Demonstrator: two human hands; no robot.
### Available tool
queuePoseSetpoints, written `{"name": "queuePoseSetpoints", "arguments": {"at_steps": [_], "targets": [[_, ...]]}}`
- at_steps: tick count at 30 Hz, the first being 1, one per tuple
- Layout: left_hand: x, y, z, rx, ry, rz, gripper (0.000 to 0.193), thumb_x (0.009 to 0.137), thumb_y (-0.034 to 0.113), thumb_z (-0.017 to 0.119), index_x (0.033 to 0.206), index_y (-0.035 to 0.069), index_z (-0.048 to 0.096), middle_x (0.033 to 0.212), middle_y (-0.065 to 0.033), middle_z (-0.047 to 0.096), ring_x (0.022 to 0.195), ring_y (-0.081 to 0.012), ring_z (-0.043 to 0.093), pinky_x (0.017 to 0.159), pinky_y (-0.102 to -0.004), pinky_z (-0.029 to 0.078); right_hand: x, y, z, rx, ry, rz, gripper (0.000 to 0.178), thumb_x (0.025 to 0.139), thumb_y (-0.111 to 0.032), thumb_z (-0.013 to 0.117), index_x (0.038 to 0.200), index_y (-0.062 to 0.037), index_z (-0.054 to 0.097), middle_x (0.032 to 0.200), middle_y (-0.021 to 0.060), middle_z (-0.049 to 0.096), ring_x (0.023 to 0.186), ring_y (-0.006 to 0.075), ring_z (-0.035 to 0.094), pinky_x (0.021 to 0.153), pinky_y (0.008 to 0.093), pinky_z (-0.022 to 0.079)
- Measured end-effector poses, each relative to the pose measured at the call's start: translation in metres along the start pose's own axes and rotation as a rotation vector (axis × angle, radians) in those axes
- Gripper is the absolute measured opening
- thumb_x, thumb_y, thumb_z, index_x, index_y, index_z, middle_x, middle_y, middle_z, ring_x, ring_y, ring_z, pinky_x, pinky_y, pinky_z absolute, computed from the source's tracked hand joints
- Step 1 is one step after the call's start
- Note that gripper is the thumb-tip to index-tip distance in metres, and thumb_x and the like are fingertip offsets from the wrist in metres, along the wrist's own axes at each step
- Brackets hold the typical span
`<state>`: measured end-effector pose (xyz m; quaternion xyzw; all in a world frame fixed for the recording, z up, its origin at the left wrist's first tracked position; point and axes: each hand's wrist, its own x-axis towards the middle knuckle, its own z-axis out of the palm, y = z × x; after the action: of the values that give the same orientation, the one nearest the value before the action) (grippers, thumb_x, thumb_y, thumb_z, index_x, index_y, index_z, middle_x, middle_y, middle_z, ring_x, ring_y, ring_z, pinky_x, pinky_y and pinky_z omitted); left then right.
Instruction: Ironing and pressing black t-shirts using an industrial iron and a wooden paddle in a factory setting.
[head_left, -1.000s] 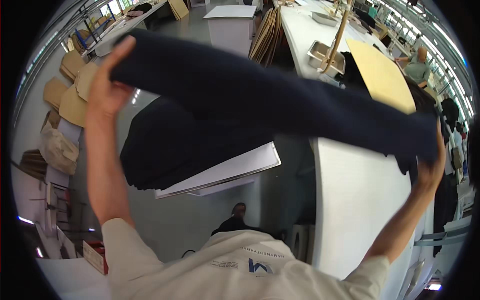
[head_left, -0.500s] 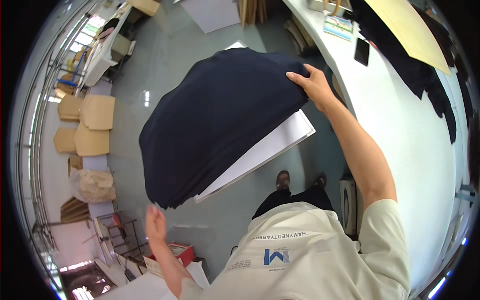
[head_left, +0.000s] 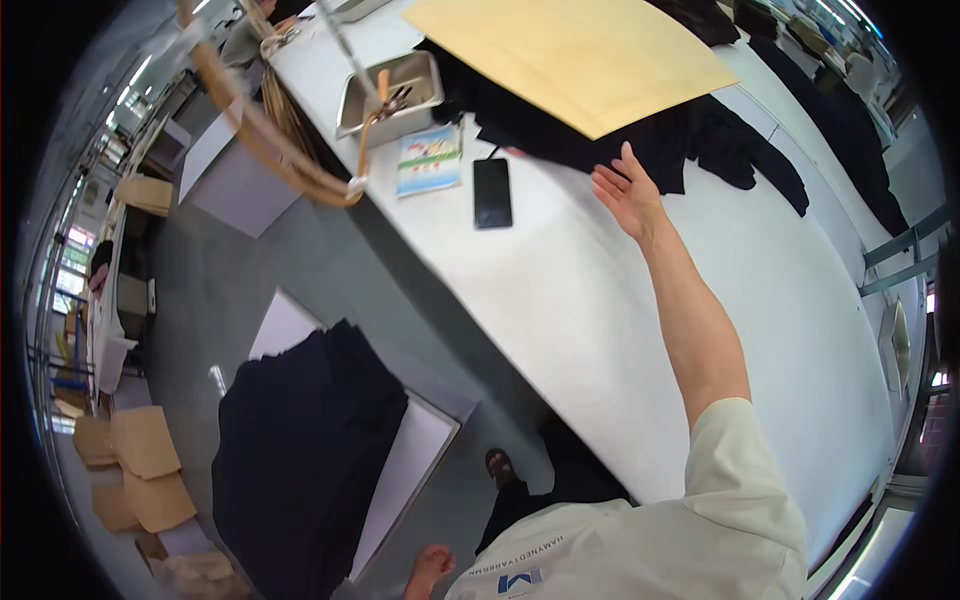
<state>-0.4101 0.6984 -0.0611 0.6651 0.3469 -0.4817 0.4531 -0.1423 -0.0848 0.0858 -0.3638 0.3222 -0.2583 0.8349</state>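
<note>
My right hand reaches out over the white table with its fingers apart and holds nothing. It is close to a large yellow pattern sheet, which lies on dark cloth. At the bottom edge, my left hand has its fingers curled in, with nothing visible in them. Left of it, a pile of dark navy fabric lies draped on a white board, apart from both hands.
On the white table are a black phone, a colourful booklet and a metal tray with small tools. A brown hoop-like strap hangs at upper left. Tan card pieces stand far left. Another person is at the far table end.
My view has swung right to the table. My right hand has let go of the navy fabric and moved over the table towards the yellow sheet. The left hand has drawn back and curled.
</note>
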Motion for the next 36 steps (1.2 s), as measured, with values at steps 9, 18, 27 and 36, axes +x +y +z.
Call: {"name": "queuePoseSetpoints", "arguments": {"at_steps": [9,18,27,36], "targets": [[-0.047,0.419,0.316,0.485,-0.244,0.7,0.043,0.11,0.04,0.055,0.124,0.0,0.064,0.105,-0.0104,0.073,0.093,-0.0146,0.068,0.087,-0.0295,0.055,0.119,-0.128,-0.047,0.3,0.138,-0.421,0.032,0.105,-0.009,0.061,0.131,0.0097,0.057,0.126,0.0175,0.067,0.111,0.0286,0.069,0.093,0.042,0.059],[-0.038,0.506,0.51,-0.178,-0.935,0.528,0.05,0.11,0.039,0.053,0.149,0.008,0.044,0.141,-0.006,0.06,0.127,-0.0193,0.061,0.104,-0.0376,0.053,-0.248,-0.096,-0.355,-0.025,0.579,-0.247,0.046,0.108,-0.033,0.054,0.135,0.0034,0.057,0.12,0.0187,0.068,0.102,0.0294,0.07,0.084,0.0399,0.061],[-0.009,0.536,0.578,0.464,-0.77,0.865,0.031,0.103,0.018,0.059,0.132,0.006,0.058,0.123,-0.0061,0.067,0.107,-0.0172,0.066,0.09,-0.0331,0.055,-0.533,0.078,-0.371,-0.191,0.913,0.644,0.05,0.101,-0.047,0.065,0.119,0.0002,0.066,0.085,0.0126,0.069,0.07,0.023,0.066,0.062,0.031,0.055],[0.087,0.777,0.495,1.093,0.379,1.771,0.058,0.084,0.01,0.075,0.139,0.004,0.055,0.131,-0.0151,0.059,0.117,-0.0367,0.06,0.102,-0.0447,0.05,-0.277,-0.052,-0.26,-0.778,0.804,0.097,0.023,0.103,-0.024,0.062,0.103,-0.0017,0.067,0.078,0.0061,0.067,0.068,0.0141,0.065,0.064,0.028,0.052]]}}
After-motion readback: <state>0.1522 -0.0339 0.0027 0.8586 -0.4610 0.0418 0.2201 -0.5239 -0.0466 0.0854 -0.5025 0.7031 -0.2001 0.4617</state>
